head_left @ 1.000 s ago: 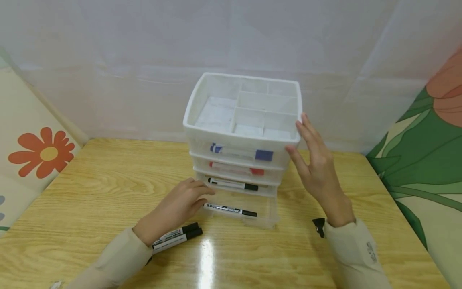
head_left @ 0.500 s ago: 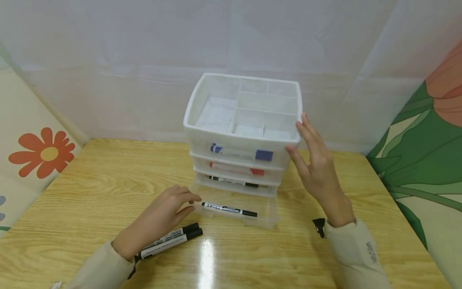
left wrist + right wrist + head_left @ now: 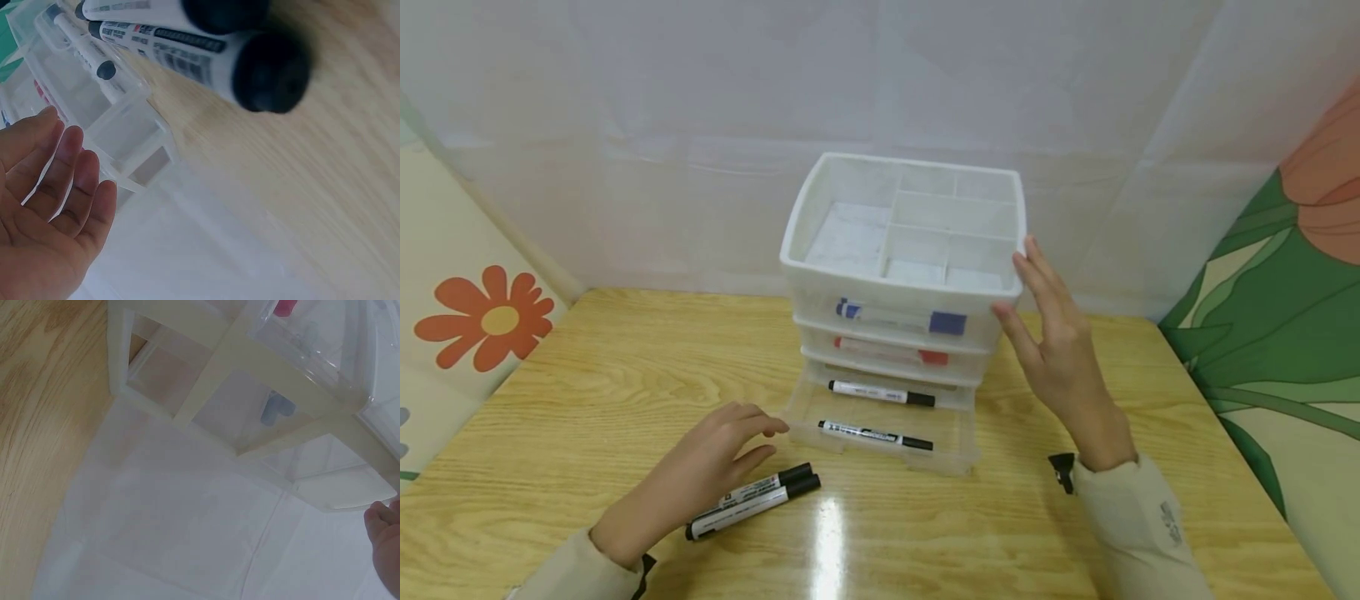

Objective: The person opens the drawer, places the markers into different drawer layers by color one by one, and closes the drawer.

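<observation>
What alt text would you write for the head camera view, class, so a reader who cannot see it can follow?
A person's right hand steadies a white drawer organiser on a wooden table, while the open left hand hovers by its pulled-out bottom drawer. That drawer holds two black markers; two more markers lie on the table beside the left hand.

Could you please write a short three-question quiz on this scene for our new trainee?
1. True or false: the left hand grips a marker.
2. How many black markers lie in the open bottom drawer of the drawer unit? A) one B) two C) four
3. Which hand rests against the unit's side?

Key:
1. False; its fingers are relaxed and hold nothing, beside the two black markers on the table.
2. B.
3. The right hand, at the top right corner.
</observation>
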Demonstrator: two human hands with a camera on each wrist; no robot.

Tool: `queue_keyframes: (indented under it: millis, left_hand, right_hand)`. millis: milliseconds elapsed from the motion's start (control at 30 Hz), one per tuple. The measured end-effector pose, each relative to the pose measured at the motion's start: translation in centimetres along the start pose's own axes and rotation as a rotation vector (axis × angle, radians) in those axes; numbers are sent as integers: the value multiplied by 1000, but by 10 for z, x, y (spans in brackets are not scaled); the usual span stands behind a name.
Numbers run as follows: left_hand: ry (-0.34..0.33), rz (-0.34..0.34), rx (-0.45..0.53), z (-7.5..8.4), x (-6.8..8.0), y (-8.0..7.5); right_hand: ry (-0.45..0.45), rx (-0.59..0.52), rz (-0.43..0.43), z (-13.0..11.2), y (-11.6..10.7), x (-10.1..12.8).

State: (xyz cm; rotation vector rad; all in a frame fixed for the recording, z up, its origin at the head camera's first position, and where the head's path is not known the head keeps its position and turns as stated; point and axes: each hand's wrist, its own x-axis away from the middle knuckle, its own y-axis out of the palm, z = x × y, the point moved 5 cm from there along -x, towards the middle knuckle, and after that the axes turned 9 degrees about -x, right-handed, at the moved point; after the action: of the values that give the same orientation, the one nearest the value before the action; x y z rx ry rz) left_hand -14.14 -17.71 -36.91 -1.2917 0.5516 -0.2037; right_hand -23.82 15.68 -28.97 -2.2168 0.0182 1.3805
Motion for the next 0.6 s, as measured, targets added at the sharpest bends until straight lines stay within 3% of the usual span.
queue_keyframes:
  millis: [367, 600]
  left_hand:
    - [-52, -13, 18, -11, 19, 0]
    - [-77, -64, 44, -16, 26, 1]
  right_hand:
    - [-2, -4, 9, -2, 0, 0]
    - [0, 1, 7, -2, -1, 0]
